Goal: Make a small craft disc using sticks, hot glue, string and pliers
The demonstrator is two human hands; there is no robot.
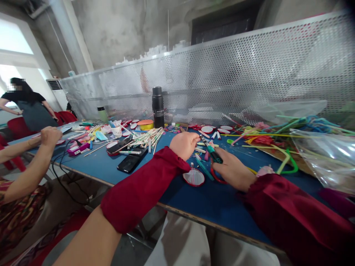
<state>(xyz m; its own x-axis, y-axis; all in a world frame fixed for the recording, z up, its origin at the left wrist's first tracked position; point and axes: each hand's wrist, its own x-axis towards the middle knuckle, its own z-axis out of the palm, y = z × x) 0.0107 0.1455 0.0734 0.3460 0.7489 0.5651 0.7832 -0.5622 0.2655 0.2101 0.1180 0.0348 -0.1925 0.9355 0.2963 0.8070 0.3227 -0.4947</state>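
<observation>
Right hand (233, 170) gripping scissors (213, 155), blades angled up-left toward fisted left hand (184, 145), just beside; round red-rimmed disc (194, 178) below.

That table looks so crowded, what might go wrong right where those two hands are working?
1. The right hand grips scissors whose blades point toward the closed left hand; a slip might nick it.
2. The red sleeve lies beside the red-rimmed disc and could sweep it away.
3. Two phones lie near the table edge, where an elbow might knock them off.
</observation>
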